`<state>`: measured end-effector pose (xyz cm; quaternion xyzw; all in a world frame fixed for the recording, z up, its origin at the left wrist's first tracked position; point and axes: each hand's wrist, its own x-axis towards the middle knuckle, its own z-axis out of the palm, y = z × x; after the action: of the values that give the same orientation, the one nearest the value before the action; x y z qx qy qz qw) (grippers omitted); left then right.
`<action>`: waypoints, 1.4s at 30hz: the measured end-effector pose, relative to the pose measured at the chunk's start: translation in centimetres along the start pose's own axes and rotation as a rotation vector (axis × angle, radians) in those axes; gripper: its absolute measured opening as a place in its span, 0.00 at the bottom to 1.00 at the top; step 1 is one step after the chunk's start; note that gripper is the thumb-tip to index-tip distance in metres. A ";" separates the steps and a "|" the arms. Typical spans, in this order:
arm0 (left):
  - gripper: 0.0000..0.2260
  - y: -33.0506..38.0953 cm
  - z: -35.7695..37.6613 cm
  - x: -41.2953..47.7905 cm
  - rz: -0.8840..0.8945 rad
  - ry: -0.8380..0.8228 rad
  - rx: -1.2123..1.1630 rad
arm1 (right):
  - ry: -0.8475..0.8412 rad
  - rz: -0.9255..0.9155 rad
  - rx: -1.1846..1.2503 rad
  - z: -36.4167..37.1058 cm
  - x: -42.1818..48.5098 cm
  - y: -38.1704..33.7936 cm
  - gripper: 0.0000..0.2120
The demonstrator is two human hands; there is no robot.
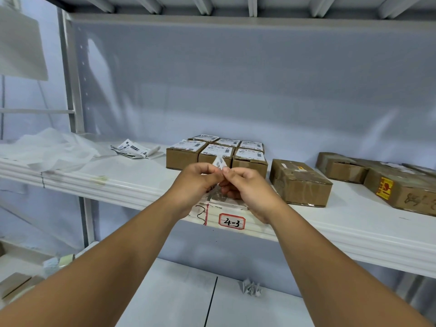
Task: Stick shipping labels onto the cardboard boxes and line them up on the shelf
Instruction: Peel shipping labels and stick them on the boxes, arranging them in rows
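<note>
While in the pinch of left hand [195, 182] and right hand [247, 188], one label [219, 162]; six labelled boxes [215, 151].

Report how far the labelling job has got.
Done: six labelled boxes stand in a tidy block on the shelf. In hand: left hand and right hand pinch a label, apparently peeling it. Left: the taped box and the boxes further right seem unlabelled; spare labels wait at left.
</note>
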<state>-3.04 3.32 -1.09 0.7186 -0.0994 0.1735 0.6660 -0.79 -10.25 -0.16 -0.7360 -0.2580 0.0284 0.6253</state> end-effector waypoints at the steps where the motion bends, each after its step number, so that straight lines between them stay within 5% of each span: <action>1: 0.07 0.0 -0.2 0.0 -0.011 -0.041 -0.016 | -0.015 0.008 0.049 -0.1 0.0 0.0 0.13; 6: 0.04 0.2 -1.0 0.6 -0.092 -0.127 -0.069 | -0.047 0.030 0.142 -0.4 0.0 0.0 0.12; 18: 0.07 0.2 0.4 0.0 -0.033 0.068 0.000 | 0.039 0.029 0.075 -0.3 -0.1 0.1 0.12; 30: 0.11 0.9 0.8 0.4 -0.126 0.055 0.183 | 0.185 0.019 -0.022 0.3 -0.3 0.0 0.08; 42: 0.10 1.8 1.8 1.2 -0.097 0.199 0.357 | 0.190 0.032 0.089 -0.1 0.0 0.2 0.15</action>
<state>-2.45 1.49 0.96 0.8084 0.0339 0.2262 0.5424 -0.66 -10.37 -0.31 -0.7109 -0.1842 -0.0199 0.6784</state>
